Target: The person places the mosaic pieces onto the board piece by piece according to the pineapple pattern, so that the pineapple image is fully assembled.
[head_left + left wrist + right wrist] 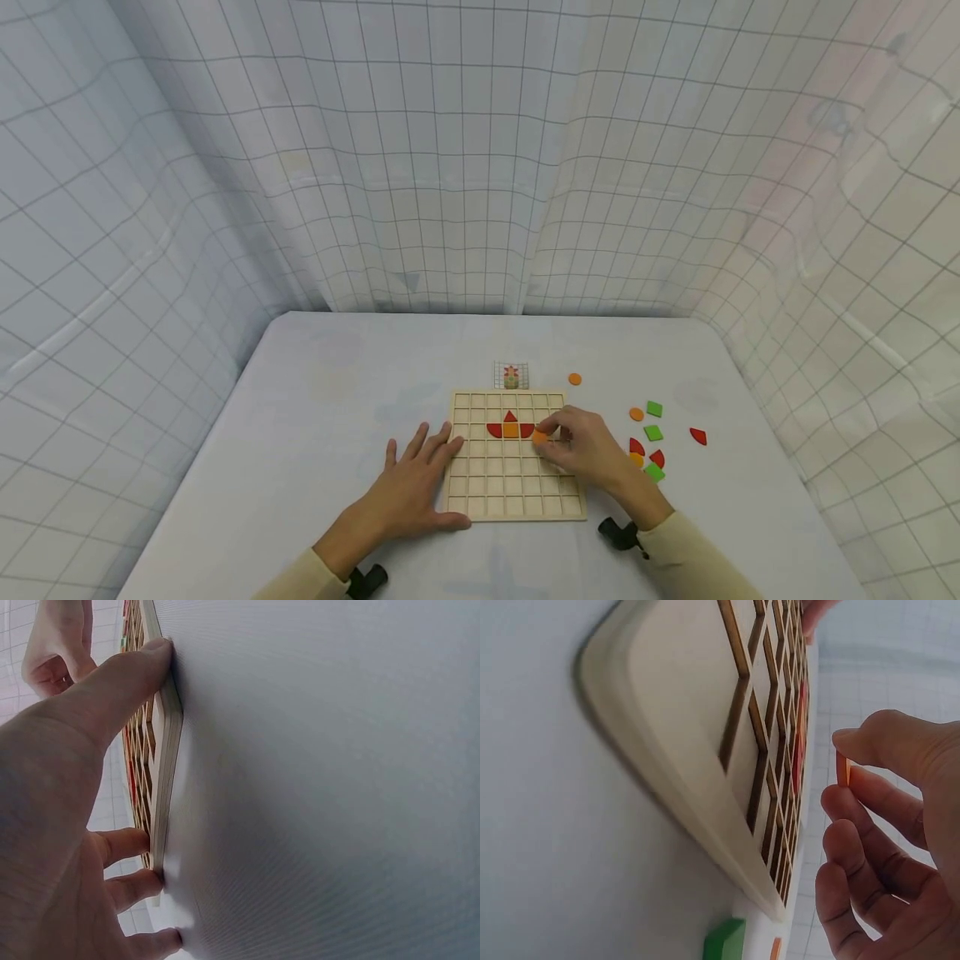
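A square wooden grid board (525, 487) lies on the table. My left hand (411, 493) rests with spread fingers along its left edge, thumb at the near corner. Between thumb and index finger, my right hand (585, 450) pinches an orange disc (843, 770), held just above the board's right part. In the grid sit a red triangle (511, 416), an orange square (511, 430) below it, and a red quarter-circle piece (494, 430) on the left side of that square. Another red quarter-circle piece (527, 430) sits on its right.
A small pattern card (512, 377) lies beyond the board's far edge. One loose orange disc (575, 379) is to the card's right. Scattered further right are several green squares (654, 433), red pieces (698, 436) and orange discs (637, 413). Grid-patterned white curtains (465, 167) surround the table.
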### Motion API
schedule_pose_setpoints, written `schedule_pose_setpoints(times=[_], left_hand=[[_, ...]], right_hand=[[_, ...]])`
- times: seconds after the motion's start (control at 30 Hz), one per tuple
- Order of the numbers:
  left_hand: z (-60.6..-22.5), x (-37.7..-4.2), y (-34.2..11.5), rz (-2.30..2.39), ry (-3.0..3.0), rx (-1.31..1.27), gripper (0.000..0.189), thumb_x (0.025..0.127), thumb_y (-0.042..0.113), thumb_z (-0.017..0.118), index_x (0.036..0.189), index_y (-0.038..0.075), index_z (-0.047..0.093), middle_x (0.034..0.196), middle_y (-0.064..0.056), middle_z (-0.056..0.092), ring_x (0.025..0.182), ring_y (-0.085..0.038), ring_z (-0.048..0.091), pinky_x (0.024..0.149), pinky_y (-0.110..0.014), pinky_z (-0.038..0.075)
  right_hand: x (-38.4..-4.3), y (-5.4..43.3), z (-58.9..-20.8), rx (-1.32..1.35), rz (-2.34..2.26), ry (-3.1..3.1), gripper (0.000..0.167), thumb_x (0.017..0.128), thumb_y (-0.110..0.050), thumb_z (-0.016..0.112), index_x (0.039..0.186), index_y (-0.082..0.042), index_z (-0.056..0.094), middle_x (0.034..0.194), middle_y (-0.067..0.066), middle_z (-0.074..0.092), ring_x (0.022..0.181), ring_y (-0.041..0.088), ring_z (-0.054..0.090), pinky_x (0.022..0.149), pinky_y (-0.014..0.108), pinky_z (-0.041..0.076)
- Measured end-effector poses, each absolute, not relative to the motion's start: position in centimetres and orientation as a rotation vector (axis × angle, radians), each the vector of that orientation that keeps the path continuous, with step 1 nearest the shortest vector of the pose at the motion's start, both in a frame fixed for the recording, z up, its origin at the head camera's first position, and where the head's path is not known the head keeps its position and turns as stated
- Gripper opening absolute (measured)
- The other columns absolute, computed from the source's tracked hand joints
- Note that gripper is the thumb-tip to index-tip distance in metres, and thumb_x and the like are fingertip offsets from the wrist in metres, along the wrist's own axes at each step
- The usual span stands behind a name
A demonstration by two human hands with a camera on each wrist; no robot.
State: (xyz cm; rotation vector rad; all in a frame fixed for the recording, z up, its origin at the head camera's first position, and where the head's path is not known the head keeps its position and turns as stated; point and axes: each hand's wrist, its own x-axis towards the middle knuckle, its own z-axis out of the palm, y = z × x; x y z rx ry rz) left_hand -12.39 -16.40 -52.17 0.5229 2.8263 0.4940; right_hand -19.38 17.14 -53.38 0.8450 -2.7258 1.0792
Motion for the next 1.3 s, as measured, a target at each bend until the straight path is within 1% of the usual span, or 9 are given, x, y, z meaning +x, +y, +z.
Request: schedule_pose_setpoints(times=[0.3, 0.53, 0.7, 0.9, 1.3], left_hand=[[-52.4, -12.5, -16.4, 0.476, 2.826, 0.516, 0.128, 0.082, 0.085, 0.092, 0.180, 0.019, 0.044, 0.193, -0.011, 0.034, 0.179, -0.052, 0.028, 0.127, -0.096, 0.027], [-52.2, -12.5, -16.4, 0.470, 2.825, 0.514, 0.127, 0.081, 0.084, 0.092, 0.180, 0.018, 0.045, 0.193, -0.012, 0.034, 0.179, -0.053, 0.029, 0.127, -0.096, 0.028], [-52.2, -12.5, -16.5, 0.482, 2.817, 0.521, 0.128, 0.082, 0.085, 0.091, 0.180, 0.018, 0.044, 0.194, -0.012, 0.033, 0.179, -0.053, 0.028, 0.127, -0.096, 0.027], [-52.2, -12.5, -16.6, 0.489, 2.817, 0.530, 0.128, 0.082, 0.085, 0.090, 0.181, 0.018, 0.044, 0.194, -0.012, 0.032, 0.179, -0.054, 0.028, 0.126, -0.097, 0.028], [-52.5, -12.6, -16.7, 0.488, 2.809, 0.534, 0.128, 0.083, 0.087, 0.089, 0.181, 0.019, 0.043, 0.194, -0.011, 0.031, 0.179, -0.054, 0.027, 0.126, -0.097, 0.028]], right_hand=[[-19.5, 15.6, -53.7, 0.931, 1.023, -2.712, 0.018, 0.097, -0.015, 0.096, 0.112, -0.009, 0.088, 0.103, 0.001, 0.082, 0.079, 0.010, 0.061, 0.070, 0.020, 0.053], [-19.4, 14.6, -53.7, 0.890, 0.968, -2.776, 0.017, 0.098, -0.019, 0.096, 0.112, -0.013, 0.089, 0.103, -0.004, 0.082, 0.084, 0.005, 0.060, 0.077, 0.021, 0.055], [-19.2, 14.0, -53.7, 0.850, 0.962, -2.843, 0.016, 0.100, -0.022, 0.093, 0.114, -0.015, 0.089, 0.106, -0.006, 0.082, 0.087, 0.004, 0.059, 0.080, 0.023, 0.055], [-19.0, 13.5, -53.5, 0.846, 0.952, -2.866, 0.015, 0.101, -0.020, 0.092, 0.115, -0.014, 0.089, 0.106, -0.005, 0.081, 0.085, 0.005, 0.058, 0.077, 0.023, 0.054], [-19.2, 12.8, -53.5, 0.850, 0.941, -2.886, 0.013, 0.101, -0.018, 0.092, 0.113, -0.016, 0.090, 0.101, -0.006, 0.077, 0.083, 0.003, 0.056, 0.074, 0.022, 0.051]])
